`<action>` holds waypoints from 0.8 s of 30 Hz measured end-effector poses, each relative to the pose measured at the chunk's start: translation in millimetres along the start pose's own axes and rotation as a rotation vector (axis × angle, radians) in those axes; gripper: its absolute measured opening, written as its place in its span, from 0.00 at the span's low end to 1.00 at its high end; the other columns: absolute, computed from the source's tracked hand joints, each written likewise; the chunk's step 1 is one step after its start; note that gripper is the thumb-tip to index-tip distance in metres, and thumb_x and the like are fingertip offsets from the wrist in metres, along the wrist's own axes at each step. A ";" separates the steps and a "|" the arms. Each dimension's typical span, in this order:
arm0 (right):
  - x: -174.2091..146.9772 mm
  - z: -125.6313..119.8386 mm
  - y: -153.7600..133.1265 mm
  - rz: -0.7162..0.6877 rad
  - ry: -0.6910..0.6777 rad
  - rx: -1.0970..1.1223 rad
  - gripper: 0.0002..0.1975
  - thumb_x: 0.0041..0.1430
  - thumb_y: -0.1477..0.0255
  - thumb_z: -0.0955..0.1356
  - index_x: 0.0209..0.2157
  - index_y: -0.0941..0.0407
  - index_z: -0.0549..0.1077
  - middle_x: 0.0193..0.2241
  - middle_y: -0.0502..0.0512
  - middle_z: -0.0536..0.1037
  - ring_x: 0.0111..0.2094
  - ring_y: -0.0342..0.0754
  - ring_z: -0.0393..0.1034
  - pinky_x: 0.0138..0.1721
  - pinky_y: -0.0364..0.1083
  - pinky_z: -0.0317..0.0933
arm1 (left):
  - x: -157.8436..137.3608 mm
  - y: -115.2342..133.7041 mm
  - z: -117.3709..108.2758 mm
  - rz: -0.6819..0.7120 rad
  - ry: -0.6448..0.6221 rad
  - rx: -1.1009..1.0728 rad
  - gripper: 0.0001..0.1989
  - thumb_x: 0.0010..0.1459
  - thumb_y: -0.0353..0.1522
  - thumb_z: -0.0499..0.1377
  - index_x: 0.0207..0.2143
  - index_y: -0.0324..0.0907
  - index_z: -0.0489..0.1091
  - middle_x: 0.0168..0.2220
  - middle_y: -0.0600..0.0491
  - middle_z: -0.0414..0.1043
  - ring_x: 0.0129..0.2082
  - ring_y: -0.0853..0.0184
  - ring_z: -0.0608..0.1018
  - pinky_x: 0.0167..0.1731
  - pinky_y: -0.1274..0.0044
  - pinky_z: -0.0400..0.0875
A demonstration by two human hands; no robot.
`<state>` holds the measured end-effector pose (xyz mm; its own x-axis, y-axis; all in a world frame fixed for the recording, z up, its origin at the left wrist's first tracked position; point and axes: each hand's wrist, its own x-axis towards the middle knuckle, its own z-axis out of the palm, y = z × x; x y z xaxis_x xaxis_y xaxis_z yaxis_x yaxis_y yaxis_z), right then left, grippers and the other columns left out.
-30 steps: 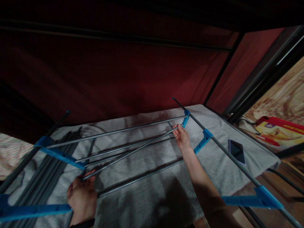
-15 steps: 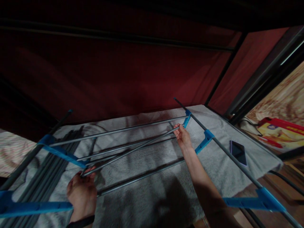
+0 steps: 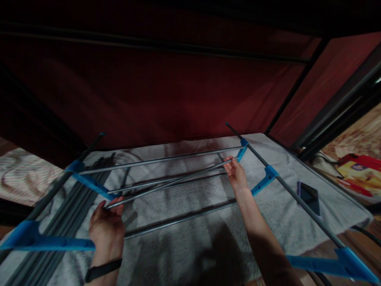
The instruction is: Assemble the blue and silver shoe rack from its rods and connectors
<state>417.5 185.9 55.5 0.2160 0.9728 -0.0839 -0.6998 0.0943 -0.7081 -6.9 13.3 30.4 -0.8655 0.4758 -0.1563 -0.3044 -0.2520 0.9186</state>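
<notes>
My left hand (image 3: 107, 228), with a dark band on the wrist, has its fingers closed around the near left end of a thin grey metal rod (image 3: 166, 187). My right hand (image 3: 235, 172) grips the same rod at its far right end, beside a blue plastic bracket (image 3: 242, 151). The rod slants across other rods of a partly built rack. Another blue bracket (image 3: 92, 184) lies just beyond my left hand. A lower blue bracket (image 3: 65, 243) reaches to my left wrist. Grey side poles (image 3: 288, 190) carry the brackets, and a fixed crossbar (image 3: 166, 159) spans the back.
Several loose grey tubes (image 3: 71, 210) lie at the left on a grey blanket (image 3: 184, 246). A phone (image 3: 308, 198) rests beyond the right pole. A red and yellow box (image 3: 361, 174) sits farther right. Dark red fabric panels (image 3: 178, 95) on a dark frame rise behind.
The view has shifted, so the rack appears farther right. Both hands stay at the ends of the rod. My left hand's fingers look slightly looser.
</notes>
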 end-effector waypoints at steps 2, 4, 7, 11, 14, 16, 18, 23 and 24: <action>-1.7 0.2 -1.2 0.004 -0.004 -0.010 0.05 0.56 0.69 0.75 0.35 0.54 0.78 0.36 0.48 0.83 0.38 0.41 0.78 0.41 0.40 0.72 | -7.6 9.0 7.0 -0.018 0.034 -0.101 0.04 0.60 0.31 0.51 0.37 0.43 0.64 0.30 0.53 0.75 0.35 0.64 0.80 0.35 0.73 0.72; -2.1 -0.8 -2.0 0.011 -0.016 -0.020 0.05 0.56 0.69 0.75 0.35 0.54 0.78 0.35 0.48 0.82 0.38 0.40 0.77 0.41 0.39 0.72 | -13.3 14.9 12.9 -0.015 0.061 -0.131 0.04 0.61 0.30 0.52 0.37 0.43 0.65 0.29 0.53 0.75 0.32 0.65 0.80 0.33 0.75 0.72; -0.4 -3.8 -2.2 0.021 -0.022 -0.035 0.06 0.55 0.70 0.75 0.35 0.54 0.78 0.35 0.48 0.82 0.38 0.40 0.77 0.42 0.40 0.72 | -16.4 18.3 17.0 -0.002 0.060 -0.137 0.03 0.62 0.30 0.53 0.36 0.42 0.66 0.29 0.53 0.75 0.28 0.69 0.78 0.30 0.78 0.70; 2.9 -8.1 -1.3 0.023 -0.017 -0.054 0.07 0.54 0.70 0.75 0.35 0.54 0.78 0.34 0.47 0.81 0.38 0.40 0.77 0.42 0.40 0.71 | -15.3 19.0 17.4 0.014 0.045 -0.160 0.04 0.63 0.33 0.56 0.36 0.41 0.67 0.29 0.54 0.76 0.25 0.72 0.75 0.27 0.80 0.67; 4.4 -10.4 -0.9 0.025 -0.011 -0.065 0.08 0.54 0.69 0.76 0.35 0.54 0.77 0.35 0.47 0.81 0.38 0.40 0.77 0.43 0.40 0.72 | -13.3 20.5 18.5 0.024 0.050 -0.180 0.05 0.62 0.34 0.58 0.37 0.41 0.68 0.30 0.54 0.76 0.27 0.71 0.76 0.27 0.81 0.67; 5.4 -11.5 -0.9 0.028 -0.005 -0.069 0.08 0.54 0.69 0.76 0.35 0.54 0.77 0.36 0.47 0.81 0.38 0.40 0.77 0.43 0.40 0.71 | -11.7 22.5 20.3 0.039 0.045 -0.189 0.06 0.62 0.35 0.59 0.38 0.41 0.68 0.31 0.53 0.76 0.28 0.70 0.77 0.27 0.80 0.68; 6.6 -12.3 -0.9 0.033 -0.001 -0.072 0.08 0.54 0.69 0.76 0.35 0.54 0.77 0.35 0.47 0.81 0.38 0.40 0.76 0.43 0.40 0.72 | -10.0 25.0 22.4 0.052 0.032 -0.205 0.06 0.62 0.35 0.59 0.38 0.41 0.68 0.31 0.53 0.77 0.28 0.71 0.77 0.27 0.80 0.68; 8.2 -13.0 -1.1 0.039 0.026 -0.072 0.05 0.56 0.71 0.74 0.35 0.55 0.77 0.34 0.47 0.81 0.36 0.39 0.76 0.43 0.41 0.72 | -6.7 30.1 25.3 0.060 -0.003 -0.238 0.06 0.64 0.34 0.57 0.39 0.40 0.69 0.32 0.51 0.77 0.27 0.71 0.77 0.26 0.81 0.70; 8.2 -12.9 -1.2 0.038 0.032 -0.073 0.05 0.56 0.71 0.74 0.35 0.55 0.77 0.34 0.47 0.81 0.36 0.39 0.76 0.43 0.41 0.72 | -6.1 30.5 25.0 0.058 -0.010 -0.242 0.07 0.64 0.34 0.56 0.40 0.40 0.69 0.32 0.51 0.77 0.27 0.71 0.78 0.26 0.81 0.70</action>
<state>428.9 191.0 46.7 0.2123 0.9681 -0.1333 -0.6565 0.0402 -0.7533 -1.0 23.8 68.5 -0.8806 0.4630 -0.1007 -0.3417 -0.4732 0.8120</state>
